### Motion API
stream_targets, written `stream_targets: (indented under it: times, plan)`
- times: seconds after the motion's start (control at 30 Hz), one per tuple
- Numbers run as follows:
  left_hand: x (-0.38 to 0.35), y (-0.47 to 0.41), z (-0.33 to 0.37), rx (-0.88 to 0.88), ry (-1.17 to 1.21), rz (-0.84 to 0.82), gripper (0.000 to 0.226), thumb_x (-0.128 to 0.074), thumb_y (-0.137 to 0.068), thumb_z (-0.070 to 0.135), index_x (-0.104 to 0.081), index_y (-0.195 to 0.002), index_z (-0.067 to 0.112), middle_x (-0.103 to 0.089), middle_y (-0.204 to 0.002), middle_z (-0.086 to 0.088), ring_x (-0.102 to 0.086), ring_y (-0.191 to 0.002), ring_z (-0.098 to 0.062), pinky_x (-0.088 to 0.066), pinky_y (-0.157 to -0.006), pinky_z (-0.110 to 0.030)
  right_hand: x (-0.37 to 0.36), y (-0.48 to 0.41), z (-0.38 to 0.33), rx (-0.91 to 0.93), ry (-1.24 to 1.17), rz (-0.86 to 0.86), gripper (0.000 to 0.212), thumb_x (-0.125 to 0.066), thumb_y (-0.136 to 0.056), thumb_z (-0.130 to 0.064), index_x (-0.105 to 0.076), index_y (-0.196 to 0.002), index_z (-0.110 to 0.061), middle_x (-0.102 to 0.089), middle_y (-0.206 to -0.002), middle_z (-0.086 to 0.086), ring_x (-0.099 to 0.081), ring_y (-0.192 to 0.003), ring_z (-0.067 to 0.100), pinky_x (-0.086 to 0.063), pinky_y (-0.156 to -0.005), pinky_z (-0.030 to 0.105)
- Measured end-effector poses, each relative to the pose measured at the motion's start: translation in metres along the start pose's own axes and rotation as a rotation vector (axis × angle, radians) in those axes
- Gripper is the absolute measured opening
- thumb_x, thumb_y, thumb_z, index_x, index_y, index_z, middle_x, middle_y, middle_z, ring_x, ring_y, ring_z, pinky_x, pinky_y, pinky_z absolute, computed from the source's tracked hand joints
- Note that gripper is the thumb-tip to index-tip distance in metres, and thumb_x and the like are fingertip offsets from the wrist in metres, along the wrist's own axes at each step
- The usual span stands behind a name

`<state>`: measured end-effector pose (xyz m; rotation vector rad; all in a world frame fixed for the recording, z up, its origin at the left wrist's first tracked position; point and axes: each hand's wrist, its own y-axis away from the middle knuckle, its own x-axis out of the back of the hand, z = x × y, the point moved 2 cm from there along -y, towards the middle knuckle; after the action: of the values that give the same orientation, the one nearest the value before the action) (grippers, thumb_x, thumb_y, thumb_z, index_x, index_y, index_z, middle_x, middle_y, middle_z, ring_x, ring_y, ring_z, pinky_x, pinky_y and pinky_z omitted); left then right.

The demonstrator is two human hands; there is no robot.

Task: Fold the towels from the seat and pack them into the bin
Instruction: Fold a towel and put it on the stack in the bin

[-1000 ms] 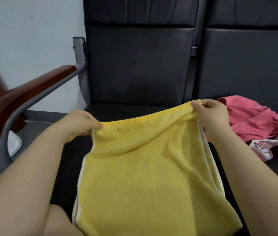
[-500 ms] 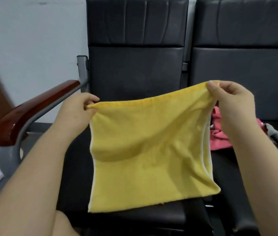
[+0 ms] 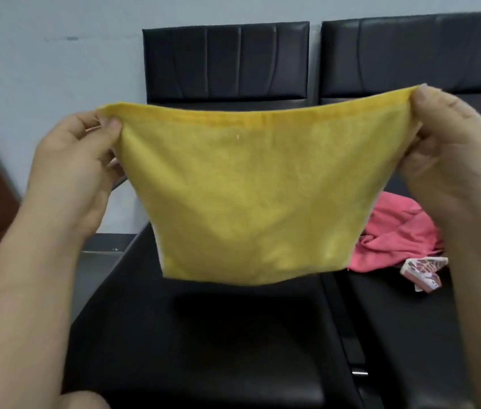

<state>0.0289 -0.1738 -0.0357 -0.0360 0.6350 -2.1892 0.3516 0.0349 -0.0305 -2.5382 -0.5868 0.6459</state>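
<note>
Yellow towel (image 3: 251,196), smooth and taut between pinching grips of left hand (image 3: 77,172) and right hand (image 3: 451,160).

The scene is viewed from a single head-worn, wide-angle camera, aimed forward and slightly down. A yellow towel (image 3: 248,196) is framed at close range, with black seats (image 3: 224,60) seen behind.

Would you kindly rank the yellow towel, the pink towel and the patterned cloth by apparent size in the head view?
1. yellow towel, nearest the camera
2. pink towel, partly hidden
3. patterned cloth
</note>
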Motion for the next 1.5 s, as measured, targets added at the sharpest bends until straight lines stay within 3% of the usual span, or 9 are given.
stream_targets:
  times: [0.23,0.53,0.63,0.73,0.83,0.93,1.07,1.33,1.5]
  plan:
    - [-0.014,-0.013,0.017,-0.037,-0.040,0.007,0.006,-0.060,-0.096,0.022,-0.064,-0.096,0.026,-0.072,-0.094,0.004,-0.069,-0.091,-0.015,-0.058,-0.082,-0.038,0.003,-0.005,0.003,-0.026,-0.047,0.125,0.014,-0.070,-0.090,-0.020,-0.068,-0.102,-0.015,-0.069,-0.080,-0.004,-0.065,-0.069,0.006,-0.054,-0.064,0.024]
    - [-0.037,-0.001,-0.076,0.461,-0.368,0.105,0.018,-0.055,-0.096,0.027,-0.060,-0.111,0.018,-0.058,-0.103,-0.006,-0.054,-0.094,-0.022,-0.046,-0.081,-0.041,0.015,-0.016,0.081,-0.541,0.221,0.412,0.032,-0.092,-0.063,-0.027,-0.076,-0.087,-0.014,-0.075,-0.093,0.000,-0.070,-0.085,0.018,-0.057,-0.077,0.036]
    - [-0.060,0.015,-0.088,0.535,-0.296,0.065,0.012,-0.053,-0.097,0.025,-0.052,-0.086,0.021,-0.051,-0.099,-0.007,-0.050,-0.094,-0.024,-0.047,-0.088,-0.043,-0.014,-0.005,0.102,-0.575,0.261,0.310,0.019,-0.084,-0.075,-0.017,-0.073,-0.087,-0.007,-0.069,-0.087,0.010,-0.062,-0.074,0.024,-0.053,-0.069,0.032]
    - [-0.094,0.034,-0.087,0.493,-0.216,-0.117,0.010,-0.056,-0.090,0.026,-0.053,-0.093,0.017,-0.046,-0.094,-0.006,-0.042,-0.086,-0.024,-0.036,-0.074,-0.040,-0.051,0.012,0.113,-0.564,0.261,0.115,0.015,-0.077,-0.082,-0.012,-0.066,-0.087,-0.003,-0.050,-0.069,0.014,-0.047,-0.060,0.025,-0.042,-0.057,0.033]
    - [-0.123,0.056,-0.086,0.466,-0.281,-0.308,0.020,-0.055,-0.098,0.028,-0.055,-0.087,0.010,-0.059,-0.086,-0.017,-0.054,-0.074,-0.030,-0.050,-0.073,-0.041,-0.076,0.026,0.121,-0.545,0.315,-0.002,0.012,-0.077,-0.082,-0.014,-0.066,-0.081,-0.010,-0.056,-0.059,0.005,-0.051,-0.047,0.019,-0.042,-0.047,0.027]
    - [-0.130,0.064,-0.090,0.466,-0.337,-0.302,0.021,-0.057,-0.094,0.037,-0.060,-0.104,0.020,-0.071,-0.102,-0.015,-0.068,-0.090,-0.029,-0.057,-0.089,-0.055,-0.085,0.035,0.121,-0.507,0.373,-0.015,0.009,-0.073,-0.084,-0.016,-0.072,-0.093,-0.013,-0.071,-0.076,0.002,-0.071,-0.068,0.016,-0.057,-0.059,0.025]
    - [-0.122,0.062,-0.094,0.478,-0.223,-0.324,0.018,-0.058,-0.093,0.032,-0.062,-0.105,0.020,-0.074,-0.087,-0.004,-0.073,-0.087,-0.023,-0.059,-0.088,-0.050,-0.089,0.040,0.116,-0.501,0.406,-0.073,0.017,-0.073,-0.086,-0.030,-0.074,-0.093,-0.015,-0.076,-0.086,0.002,-0.073,-0.088,0.019,-0.060,-0.084,0.040]
    - [-0.121,0.068,-0.092,0.477,-0.058,-0.413,0.023,-0.052,-0.096,0.007,-0.066,-0.111,0.017,-0.074,-0.086,-0.008,-0.073,-0.085,-0.022,-0.060,-0.085,-0.038,-0.084,0.043,0.115,-0.530,0.413,-0.062,0.015,-0.075,-0.082,-0.013,-0.072,-0.097,-0.011,-0.075,-0.087,0.009,-0.074,-0.082,0.021,-0.062,-0.069,0.032]
    - [-0.111,0.061,-0.088,0.504,0.079,-0.409,0.037,-0.056,-0.099,0.006,-0.053,-0.130,0.025,-0.075,-0.093,-0.010,-0.076,-0.090,-0.025,-0.061,-0.081,-0.038,-0.077,0.036,0.100,-0.555,0.262,-0.132,0.019,-0.072,-0.085,-0.004,-0.072,-0.104,-0.008,-0.075,-0.095,0.017,-0.074,-0.087,0.033,-0.061,-0.079,0.049]
